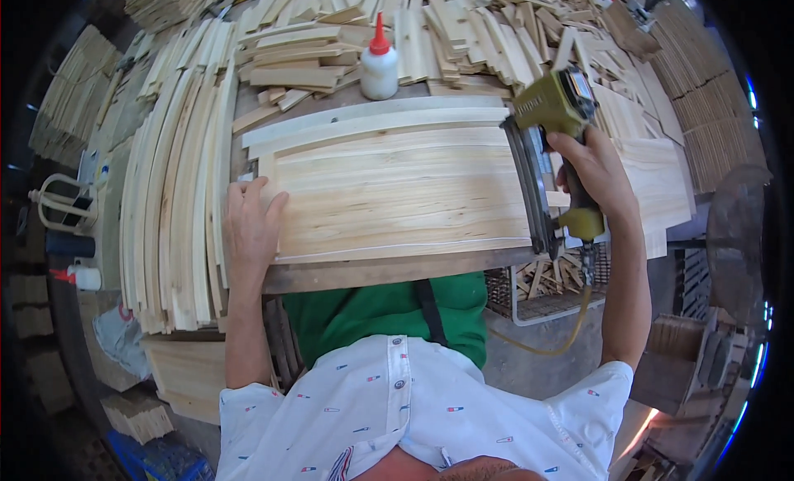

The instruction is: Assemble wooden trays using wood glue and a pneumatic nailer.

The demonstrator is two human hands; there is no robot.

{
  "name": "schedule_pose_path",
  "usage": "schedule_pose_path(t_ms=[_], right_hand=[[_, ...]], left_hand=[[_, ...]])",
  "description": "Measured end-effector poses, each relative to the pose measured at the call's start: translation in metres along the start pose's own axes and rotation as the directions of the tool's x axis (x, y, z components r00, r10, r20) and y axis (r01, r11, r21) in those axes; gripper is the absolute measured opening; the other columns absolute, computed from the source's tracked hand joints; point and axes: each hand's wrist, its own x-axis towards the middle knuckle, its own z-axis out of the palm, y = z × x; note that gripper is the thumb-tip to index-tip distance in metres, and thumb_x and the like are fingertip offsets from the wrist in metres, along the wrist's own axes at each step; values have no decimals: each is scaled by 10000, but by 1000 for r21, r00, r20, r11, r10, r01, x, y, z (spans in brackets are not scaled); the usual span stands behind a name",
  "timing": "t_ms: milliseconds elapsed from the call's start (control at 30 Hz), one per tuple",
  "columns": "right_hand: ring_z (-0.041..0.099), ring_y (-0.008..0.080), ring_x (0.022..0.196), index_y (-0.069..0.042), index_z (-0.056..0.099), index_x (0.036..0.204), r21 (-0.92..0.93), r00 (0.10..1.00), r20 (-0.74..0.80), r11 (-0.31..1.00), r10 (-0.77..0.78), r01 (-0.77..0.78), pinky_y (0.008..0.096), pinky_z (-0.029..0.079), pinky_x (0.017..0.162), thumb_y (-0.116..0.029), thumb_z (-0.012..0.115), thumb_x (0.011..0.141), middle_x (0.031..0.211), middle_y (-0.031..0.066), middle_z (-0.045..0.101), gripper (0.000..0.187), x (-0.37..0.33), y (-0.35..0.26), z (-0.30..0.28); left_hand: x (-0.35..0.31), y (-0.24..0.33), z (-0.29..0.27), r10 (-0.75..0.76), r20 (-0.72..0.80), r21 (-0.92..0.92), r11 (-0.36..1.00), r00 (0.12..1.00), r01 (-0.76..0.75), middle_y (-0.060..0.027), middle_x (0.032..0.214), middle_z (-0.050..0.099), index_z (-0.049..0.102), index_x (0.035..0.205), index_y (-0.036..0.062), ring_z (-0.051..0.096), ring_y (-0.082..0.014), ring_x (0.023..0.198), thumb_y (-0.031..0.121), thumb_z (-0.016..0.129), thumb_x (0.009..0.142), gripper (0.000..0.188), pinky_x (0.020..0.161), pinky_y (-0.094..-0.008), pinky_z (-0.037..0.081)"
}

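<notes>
I see the right hand (591,165) gripping an olive-and-black nail gun (552,102) at a pale rectangular wooden panel's (397,191) right end, the left hand (251,220) touching its left end, grip unclear.

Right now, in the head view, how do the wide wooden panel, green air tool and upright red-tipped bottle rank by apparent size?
Largest to smallest:
1. Wide wooden panel
2. Green air tool, partly covered by the right hand
3. Upright red-tipped bottle

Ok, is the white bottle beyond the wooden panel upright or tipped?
Upright: the white bottle stands on its base beyond the wooden panel, its red nozzle pointing up.
</notes>
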Motion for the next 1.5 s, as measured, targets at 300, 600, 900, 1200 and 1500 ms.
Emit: schedule_pose_path(t_ms=[300,600,900,1200,1500], right_hand=[[585,135,498,54,582,962,-13,992,-47,993,120,-121,284,473,456,-208,583,882,737,85,626,273,-11,44,-33],[604,169,497,83,549,993,-49,992,-71,992,109,-112,334,492,476,-194,606,869,718,119,614,308,-12,42,-26],[573,120,484,48,536,1061,-41,984,-58,984,169,-171,271,471,446,-168,596,892,761,82,617,280,-12,42,-26],[578,136,496,58,552,1022,-11,984,-78,987,160,-161,295,469,453,-199,610,885,701,89,600,297,-8,41,-28],[577,135,497,68,537,983,-49,982,-101,985,160,-166,292,470,460,-230,609,896,731,94,604,319,-13,38,-22]], left_hand=[[86,139,93,557,-75,-404,741,827,-536,-137,933,621,637,1047,15,614,-289,817,141,694,820,266,741,-377,495],[214,245,153,263,31,-395,890,964,-230,-270,1161,554,598,1143,1,569,-404,1083,368,674,816,498,937,-466,467],[205,234,145,275,218,-296,933,936,-205,-297,1077,584,536,1092,-63,595,-446,997,254,622,801,439,896,-499,485],[5,162,75,328,460,-338,924,825,-180,-215,959,548,486,1122,7,574,-385,897,227,692,818,428,775,-474,486],[49,166,109,407,316,-336,893,857,-300,-216,927,592,487,1094,-21,603,-382,862,316,709,825,485,790,-456,475]])
